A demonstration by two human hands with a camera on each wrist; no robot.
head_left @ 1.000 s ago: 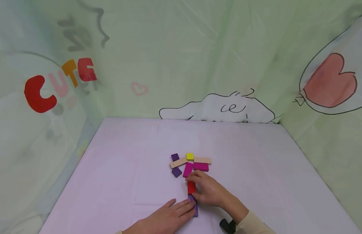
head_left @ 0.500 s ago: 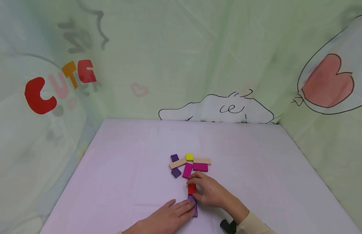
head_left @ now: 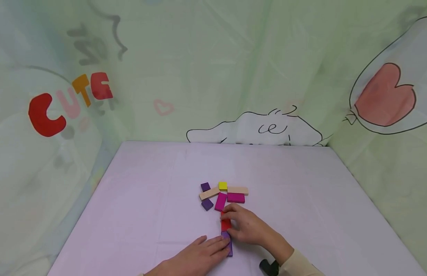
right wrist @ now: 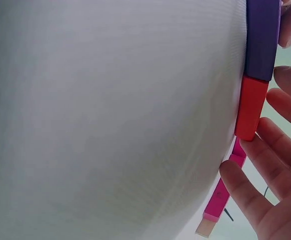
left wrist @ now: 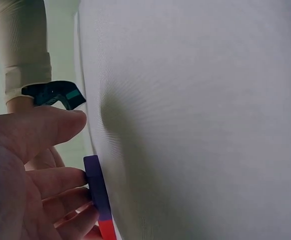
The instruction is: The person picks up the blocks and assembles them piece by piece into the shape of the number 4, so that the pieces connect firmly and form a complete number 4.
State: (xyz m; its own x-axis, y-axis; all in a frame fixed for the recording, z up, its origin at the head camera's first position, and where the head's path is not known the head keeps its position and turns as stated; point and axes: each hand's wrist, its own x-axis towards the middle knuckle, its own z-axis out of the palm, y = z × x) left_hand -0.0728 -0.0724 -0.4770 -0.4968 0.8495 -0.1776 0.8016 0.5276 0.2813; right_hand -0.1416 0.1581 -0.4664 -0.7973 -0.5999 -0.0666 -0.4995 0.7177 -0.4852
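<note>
My left hand (head_left: pixel 199 253) lies with fairly straight fingers on a long purple block (right wrist: pixel 262 40) on the table. Directly beyond that block, end to end with it, is a red block (head_left: pixel 225 225). My right hand (head_left: pixel 247 226) comes over the red block from the right and holds it, fingers bent at its far end and thumb at its near end. In the right wrist view, the fingertips (right wrist: pixel 246 144) meet the red block's end. The slanted magenta block (head_left: pixel 220 201) sits just past the red one. Fingers partly cover both held blocks.
Farther off lie a second magenta block (head_left: pixel 236 197), a yellow block (head_left: pixel 223 186), two plain wooden blocks (head_left: pixel 238 190) and two dark purple blocks (head_left: pixel 207 204). A black device (head_left: pixel 269 267) sits by the right sleeve. Printed cloth walls (head_left: pixel 213 76) bound the table (head_left: pixel 147 199).
Both hands and the blocks keep nearly the same places. The whole head view shifts very slightly.
</note>
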